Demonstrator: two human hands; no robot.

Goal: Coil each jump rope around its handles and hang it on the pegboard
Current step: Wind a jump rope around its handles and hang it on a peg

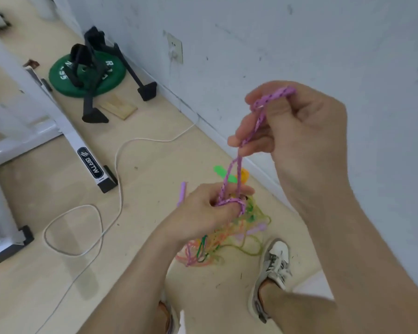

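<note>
A white frame leg [65, 138] with a black label lies across the floor [46, 189] at the left, with a green weight plate [86, 77] and a black stand [99, 68] behind it near the wall [299, 44]. A white cable [117, 169] loops over the floor from the wall toward the bottom edge.

The left hand [208, 210] is low at centre, fingers closed around the purple jump rope [237, 169], which wraps over them; a purple handle [182, 192] projects just left of this hand. Below and beside it, a tangle of orange, green and yellow ropes [229, 239] lies on the floor close to the wall (individual ropes cannot be separated). A shoe [274, 263] stands beside the tangle.

The right hand [297, 131] is raised higher, thumb and fingers pinched on the same purple rope, which runs doubled down to the left hand.
</note>
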